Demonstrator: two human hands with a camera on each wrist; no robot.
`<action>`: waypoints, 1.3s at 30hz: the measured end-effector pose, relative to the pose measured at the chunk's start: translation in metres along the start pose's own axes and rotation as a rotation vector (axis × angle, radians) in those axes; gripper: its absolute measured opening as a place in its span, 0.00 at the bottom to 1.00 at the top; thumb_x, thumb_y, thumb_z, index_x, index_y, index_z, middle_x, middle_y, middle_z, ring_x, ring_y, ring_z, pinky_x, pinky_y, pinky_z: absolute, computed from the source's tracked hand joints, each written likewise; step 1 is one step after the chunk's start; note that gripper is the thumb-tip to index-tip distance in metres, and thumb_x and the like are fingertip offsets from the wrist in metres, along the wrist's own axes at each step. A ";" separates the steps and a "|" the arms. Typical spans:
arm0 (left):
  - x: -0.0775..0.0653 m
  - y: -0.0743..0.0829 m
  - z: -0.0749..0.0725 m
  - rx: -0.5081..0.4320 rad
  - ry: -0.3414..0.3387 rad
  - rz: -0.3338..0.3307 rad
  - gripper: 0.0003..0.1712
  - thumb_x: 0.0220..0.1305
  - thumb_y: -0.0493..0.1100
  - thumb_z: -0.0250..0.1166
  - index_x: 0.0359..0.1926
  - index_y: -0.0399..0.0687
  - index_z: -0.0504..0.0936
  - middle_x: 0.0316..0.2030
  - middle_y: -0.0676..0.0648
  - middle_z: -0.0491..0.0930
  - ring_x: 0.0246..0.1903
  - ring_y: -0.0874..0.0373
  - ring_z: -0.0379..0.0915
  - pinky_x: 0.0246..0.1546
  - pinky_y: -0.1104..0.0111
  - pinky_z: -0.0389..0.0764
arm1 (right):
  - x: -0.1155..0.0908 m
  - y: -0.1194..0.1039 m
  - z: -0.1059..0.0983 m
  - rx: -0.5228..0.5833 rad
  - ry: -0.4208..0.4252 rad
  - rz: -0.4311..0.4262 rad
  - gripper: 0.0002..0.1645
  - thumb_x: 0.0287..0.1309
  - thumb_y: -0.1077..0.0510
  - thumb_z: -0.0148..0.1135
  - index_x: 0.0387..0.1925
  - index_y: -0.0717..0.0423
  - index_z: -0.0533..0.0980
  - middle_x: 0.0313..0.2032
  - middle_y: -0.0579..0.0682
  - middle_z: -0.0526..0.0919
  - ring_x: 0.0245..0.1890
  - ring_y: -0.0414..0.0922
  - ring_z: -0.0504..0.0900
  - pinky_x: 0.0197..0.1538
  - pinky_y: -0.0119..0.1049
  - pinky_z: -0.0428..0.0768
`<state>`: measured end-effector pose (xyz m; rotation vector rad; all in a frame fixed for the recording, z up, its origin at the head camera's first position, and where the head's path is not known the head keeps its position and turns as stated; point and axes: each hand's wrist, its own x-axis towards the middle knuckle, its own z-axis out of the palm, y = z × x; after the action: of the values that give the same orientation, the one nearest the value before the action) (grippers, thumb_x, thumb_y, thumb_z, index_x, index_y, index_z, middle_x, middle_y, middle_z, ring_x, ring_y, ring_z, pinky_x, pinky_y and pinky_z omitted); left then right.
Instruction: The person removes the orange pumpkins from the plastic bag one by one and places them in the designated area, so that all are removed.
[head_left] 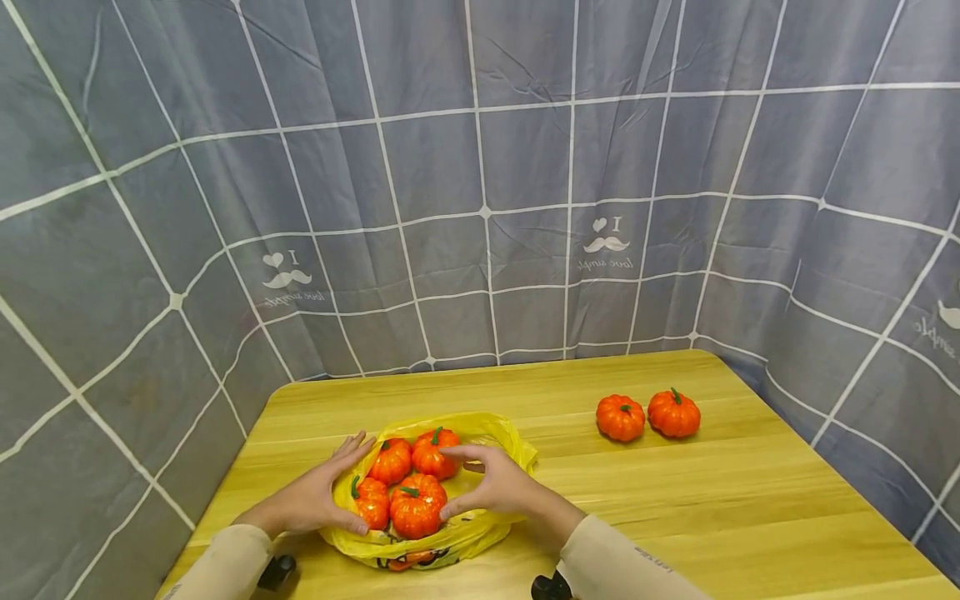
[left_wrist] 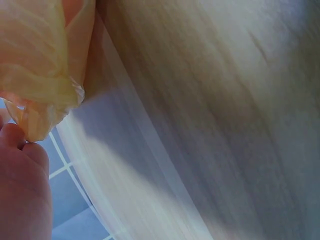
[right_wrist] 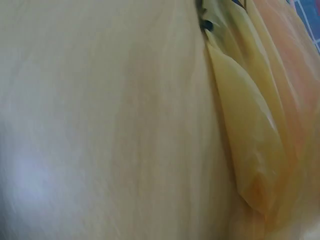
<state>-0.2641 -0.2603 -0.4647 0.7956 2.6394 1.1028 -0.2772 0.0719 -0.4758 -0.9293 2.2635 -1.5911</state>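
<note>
A yellow plastic bag point(head_left: 491, 427) lies wide open on the table, its rim pushed low around several small orange pumpkins point(head_left: 418, 508) with green stems. My left hand point(head_left: 318, 493) is at the bag's left side, thumb and fingers spread apart along the rim. From the right, my right hand point(head_left: 501, 483) reaches over the opening, its thumb close beside the front pumpkin and its fingers over the back one; whether they touch is unclear. In the left wrist view, part of the left hand point(left_wrist: 22, 185) shows against the bag point(left_wrist: 37, 60). The right wrist view shows the bag's side point(right_wrist: 250, 120).
Two more orange pumpkins, one on the left point(head_left: 620, 419) and one on the right point(head_left: 674, 414), sit side by side toward the back right of the wooden table point(head_left: 675, 508). A grey curtain point(head_left: 420, 175) with white grid lines hangs around the table.
</note>
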 end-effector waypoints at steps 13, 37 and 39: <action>0.002 0.001 0.000 0.038 -0.009 0.008 0.70 0.44 0.56 0.83 0.79 0.40 0.51 0.78 0.32 0.38 0.74 0.28 0.29 0.64 0.29 0.43 | 0.004 0.000 0.022 -0.045 -0.058 0.007 0.51 0.39 0.58 0.86 0.67 0.62 0.73 0.64 0.51 0.76 0.62 0.41 0.75 0.66 0.40 0.71; -0.001 0.002 0.002 0.010 -0.004 -0.021 0.70 0.44 0.53 0.84 0.80 0.40 0.50 0.78 0.32 0.36 0.74 0.30 0.28 0.64 0.28 0.43 | 0.009 0.003 0.045 -0.302 0.038 -0.054 0.48 0.42 0.43 0.83 0.64 0.54 0.76 0.60 0.43 0.76 0.61 0.40 0.73 0.63 0.39 0.73; -0.001 0.002 0.002 0.007 -0.007 -0.024 0.70 0.44 0.54 0.83 0.80 0.40 0.49 0.77 0.31 0.35 0.74 0.30 0.28 0.64 0.28 0.43 | 0.009 0.003 0.046 -0.292 0.040 -0.054 0.48 0.41 0.43 0.84 0.64 0.54 0.76 0.60 0.43 0.76 0.61 0.40 0.73 0.63 0.38 0.73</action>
<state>-0.2619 -0.2589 -0.4646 0.7663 2.6410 1.0831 -0.2611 0.0320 -0.4950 -1.0421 2.5668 -1.3318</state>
